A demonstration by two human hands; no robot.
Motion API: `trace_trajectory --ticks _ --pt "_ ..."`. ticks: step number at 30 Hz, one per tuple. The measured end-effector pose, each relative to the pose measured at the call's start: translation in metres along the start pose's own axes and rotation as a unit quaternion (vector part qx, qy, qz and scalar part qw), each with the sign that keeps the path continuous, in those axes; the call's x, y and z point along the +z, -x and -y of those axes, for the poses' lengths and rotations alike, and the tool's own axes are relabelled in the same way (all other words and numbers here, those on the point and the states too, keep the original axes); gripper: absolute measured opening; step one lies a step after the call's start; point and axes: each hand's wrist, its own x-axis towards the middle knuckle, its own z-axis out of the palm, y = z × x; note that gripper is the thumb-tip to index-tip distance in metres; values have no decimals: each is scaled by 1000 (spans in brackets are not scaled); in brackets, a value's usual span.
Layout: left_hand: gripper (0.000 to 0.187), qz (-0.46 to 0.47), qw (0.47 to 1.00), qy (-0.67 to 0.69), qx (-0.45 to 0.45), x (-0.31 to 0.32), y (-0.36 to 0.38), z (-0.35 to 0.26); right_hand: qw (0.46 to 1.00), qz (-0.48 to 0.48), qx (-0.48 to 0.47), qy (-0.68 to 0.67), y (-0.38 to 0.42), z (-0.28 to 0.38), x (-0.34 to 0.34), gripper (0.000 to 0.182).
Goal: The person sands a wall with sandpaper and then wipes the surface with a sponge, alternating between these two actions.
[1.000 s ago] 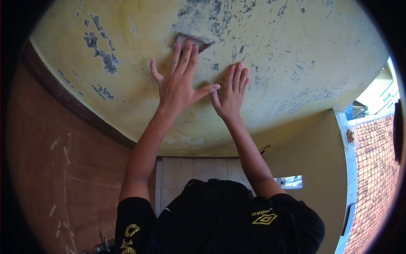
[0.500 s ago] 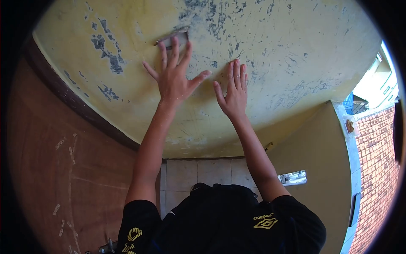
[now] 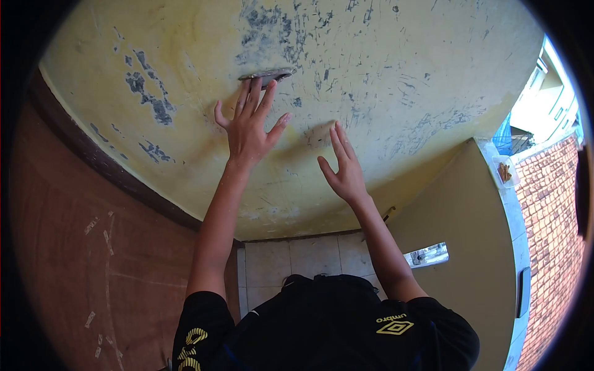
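My left hand (image 3: 247, 136) is at the yellow wall (image 3: 198, 191), its fingers spread. The fingertips hold a small greyish-brown piece of sandpaper (image 3: 266, 75) against the peeling paint; some tips are hidden behind its edge, while one finger lies across it. Lower and to the right, my right hand (image 3: 348, 175) is held flat with fingers stretched out and the thumb apart. Its fingertips are right at the wall surface, and nothing shows in that hand. Grey scraped patches (image 3: 266, 37) show above the sandpaper.
A brown surface (image 3: 68, 235) with tape bits curves along the left. Pale floor tiles (image 3: 266, 263) lie below the wall. On the right, a ledge (image 3: 516, 222) carries a clear tub (image 3: 504, 171) and a dark flat object (image 3: 524, 292); beyond are roof tiles (image 3: 550, 204).
My left hand has slid the sandpaper right along the wall, and the sheet now tilts over the fingertips. My right hand has moved lower. The whole view has shifted slightly.
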Motion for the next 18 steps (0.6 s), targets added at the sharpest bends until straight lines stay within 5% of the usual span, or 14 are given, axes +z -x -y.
trace_trajectory --ticks 8,13,18 --pt "53 -115 993 39 -10 7 -12 -3 970 90 206 -91 120 -14 16 75" --pt "20 -163 985 57 -24 -3 -27 6 967 104 209 -106 144 -20 9 69" --pt "15 -116 961 243 -64 -23 2 -39 970 7 226 -85 137 -26 -63 52"
